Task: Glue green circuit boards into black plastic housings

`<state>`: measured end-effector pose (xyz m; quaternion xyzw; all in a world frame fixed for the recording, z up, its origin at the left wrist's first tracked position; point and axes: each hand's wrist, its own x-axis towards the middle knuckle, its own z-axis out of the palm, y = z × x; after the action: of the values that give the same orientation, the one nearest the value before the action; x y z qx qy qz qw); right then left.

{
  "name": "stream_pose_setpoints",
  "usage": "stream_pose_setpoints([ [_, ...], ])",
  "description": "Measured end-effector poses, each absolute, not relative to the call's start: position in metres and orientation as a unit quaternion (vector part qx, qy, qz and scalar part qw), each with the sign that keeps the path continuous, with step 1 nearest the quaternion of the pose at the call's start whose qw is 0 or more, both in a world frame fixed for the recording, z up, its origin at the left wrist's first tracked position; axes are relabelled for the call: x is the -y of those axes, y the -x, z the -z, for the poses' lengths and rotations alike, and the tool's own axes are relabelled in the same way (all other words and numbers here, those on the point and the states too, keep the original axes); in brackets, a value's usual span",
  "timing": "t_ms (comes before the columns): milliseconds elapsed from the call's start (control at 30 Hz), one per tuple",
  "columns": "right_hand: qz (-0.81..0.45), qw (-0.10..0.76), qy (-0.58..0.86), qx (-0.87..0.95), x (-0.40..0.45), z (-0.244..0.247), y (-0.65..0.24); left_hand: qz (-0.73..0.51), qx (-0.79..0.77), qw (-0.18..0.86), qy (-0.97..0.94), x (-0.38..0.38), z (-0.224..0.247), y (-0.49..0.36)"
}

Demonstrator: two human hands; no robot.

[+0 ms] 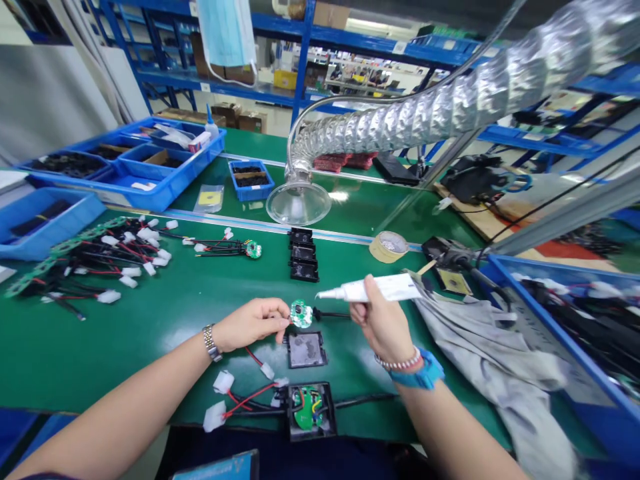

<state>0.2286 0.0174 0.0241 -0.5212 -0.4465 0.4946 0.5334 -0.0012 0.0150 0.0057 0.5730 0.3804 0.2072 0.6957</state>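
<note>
Right fingers (pixel 371 291), raised, clamp a tube (pixel 396 287); left fingers (pixel 273 326), curled, pinch a circuit board (pixel 301 314).

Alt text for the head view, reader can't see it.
A person's right hand holds a white tube, its nozzle near a small green circuit board at the left hand. Nearer on the green workbench lie a flat black case part and an open black box holding a wired green board; a silver duct with a funnel hangs beyond.
</note>
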Motion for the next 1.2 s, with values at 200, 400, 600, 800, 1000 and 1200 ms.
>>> stream_pose_setpoints([
  [200,-0.592,0.581,0.513,0.219,-0.095,-0.023,-0.289,-0.233,-0.373,0.713,-0.547,-0.015,-0.004,0.000],
  [400,-0.569,0.587,0.538,0.206,-0.142,-0.025,-0.329,-0.232,-0.411,0.687,-0.553,-0.017,0.000,0.002],
  [600,-0.588,0.544,0.551,0.236,-0.123,-0.021,-0.319,-0.200,-0.444,0.637,-0.598,-0.018,0.001,0.004],
  [800,-0.488,0.298,0.418,0.706,-0.041,-0.019,-0.263,-0.213,-0.402,0.522,-0.721,-0.018,-0.006,0.002],
  [1000,-0.285,0.219,0.391,0.847,0.000,-0.014,-0.253,-0.191,-0.319,0.432,-0.822,-0.013,-0.010,0.004],
  [1200,-0.079,0.182,0.372,0.907,0.030,-0.015,-0.258,-0.043,-0.284,0.184,-0.940,-0.002,-0.014,-0.004],
])
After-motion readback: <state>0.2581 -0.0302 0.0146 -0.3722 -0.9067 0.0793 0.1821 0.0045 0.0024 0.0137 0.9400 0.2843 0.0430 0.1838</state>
